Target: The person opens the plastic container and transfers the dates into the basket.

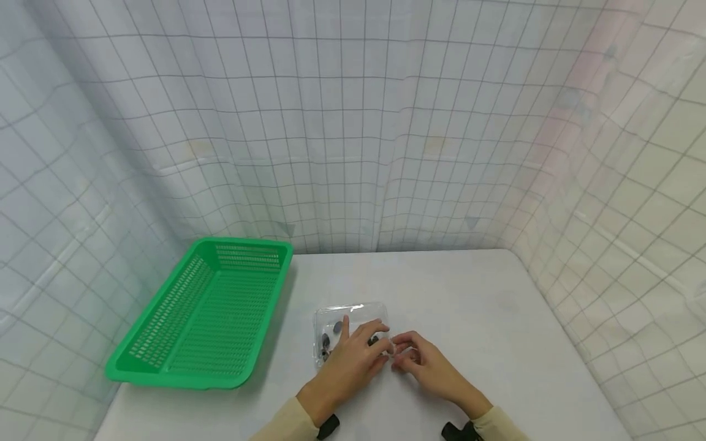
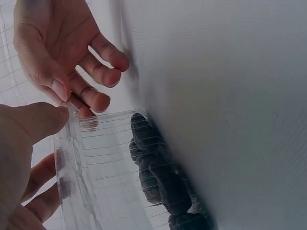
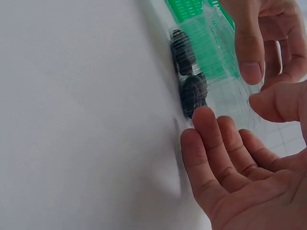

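Hands meet at the near right corner of a clear plastic clamshell box (image 1: 350, 327) on the white table (image 1: 496, 318). Left hand (image 1: 353, 358) lies over the box from the near side, index finger stretched along the lid, thumb and remaining fingers curled down at the right edge; the left wrist view shows its thumb (image 2: 36, 122) pressed on the box's ribbed rim (image 2: 67, 158), with fingers below on the other side, so it pinches that rim. Right hand (image 1: 421, 361) sits just beside the box's right edge, fingers curled inward toward the left hand's fingertips; in the right wrist view its thumb (image 3: 280, 103) touches the clear plastic flap while its other fingers (image 3: 216, 143) stretch out straight against the table beside the box wall. Whether it truly grips the flap I cannot tell. Dark rounded lumps (image 3: 189, 79) lie inside the box, on its floor, packed along one side. Box lies in the middle of the table's near half, flat. Green slotted basket (image 1: 165, 343) stands to the left of the box, apart from it, at the table's left edge. Gridded white sheeting (image 1: 353, 122) backs the scene.
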The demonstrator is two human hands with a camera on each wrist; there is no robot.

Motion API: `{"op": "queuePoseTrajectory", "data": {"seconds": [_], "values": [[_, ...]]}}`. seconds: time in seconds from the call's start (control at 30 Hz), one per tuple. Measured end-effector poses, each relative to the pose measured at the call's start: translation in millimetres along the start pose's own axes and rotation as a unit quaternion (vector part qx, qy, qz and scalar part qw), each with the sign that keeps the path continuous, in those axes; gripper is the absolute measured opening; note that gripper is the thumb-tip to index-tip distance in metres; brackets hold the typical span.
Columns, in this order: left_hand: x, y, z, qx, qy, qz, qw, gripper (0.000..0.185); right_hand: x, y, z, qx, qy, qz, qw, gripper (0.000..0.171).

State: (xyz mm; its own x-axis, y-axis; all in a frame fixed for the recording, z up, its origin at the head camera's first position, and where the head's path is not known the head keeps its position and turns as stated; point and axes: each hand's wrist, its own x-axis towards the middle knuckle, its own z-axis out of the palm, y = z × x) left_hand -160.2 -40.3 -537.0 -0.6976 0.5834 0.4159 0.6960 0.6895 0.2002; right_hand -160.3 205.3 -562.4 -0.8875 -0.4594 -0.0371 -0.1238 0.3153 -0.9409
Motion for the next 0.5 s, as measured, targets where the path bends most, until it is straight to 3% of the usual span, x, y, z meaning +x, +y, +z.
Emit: {"op": "queuePoseTrajectory", "data": {"seconds": [0.23,0.5], "values": [[4.4,1.8,-1.2,-0.003,-0.042,-0.028,0.9987,0.011,2.8,0.1,1.8,0.039,-0.028,0.004,0.999,0.03],[3.4,2.6,0.1,-0.042,-0.035,-0.026,0.9982,0.013,5.1,-4.3,2.8,0.091,-0.042,0.029,0.995,0.03]]}}
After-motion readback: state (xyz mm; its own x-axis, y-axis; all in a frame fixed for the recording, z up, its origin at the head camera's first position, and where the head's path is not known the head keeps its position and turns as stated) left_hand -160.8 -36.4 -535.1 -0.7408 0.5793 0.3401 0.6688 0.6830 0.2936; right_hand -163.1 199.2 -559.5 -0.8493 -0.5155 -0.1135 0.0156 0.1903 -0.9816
